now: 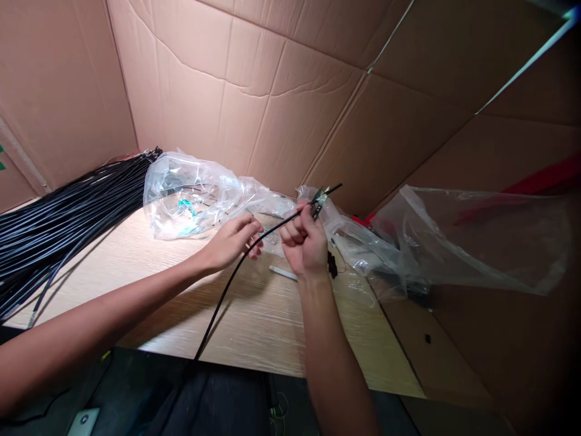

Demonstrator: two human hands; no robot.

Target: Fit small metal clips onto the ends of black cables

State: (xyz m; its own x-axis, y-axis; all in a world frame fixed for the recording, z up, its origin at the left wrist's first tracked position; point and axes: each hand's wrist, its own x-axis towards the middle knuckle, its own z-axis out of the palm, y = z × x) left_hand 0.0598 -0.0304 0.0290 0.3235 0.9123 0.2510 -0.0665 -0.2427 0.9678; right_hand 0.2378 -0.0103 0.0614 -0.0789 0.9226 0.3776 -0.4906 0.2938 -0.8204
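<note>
A long black cable (231,277) runs up from the table's front edge, bending to the right. My right hand (305,239) is closed around it near its upper end, which sticks out past the fingers. At the same fist is a small dark piece with a shiny, pale-green part (319,203); its kind cannot be made out. My left hand (236,242) is just left of the cable, fingers loosely curled and apart, with nothing visible in it. Whether its fingertips touch the cable is unclear.
A thick bundle of black cables (86,209) lies at left. Clear plastic bags (195,175) line the back, one (476,242) spreading right. A white pen-like stick (284,273) lies on the wooden table (254,327). Cardboard walls (254,91) enclose it; a phone (84,422) is below.
</note>
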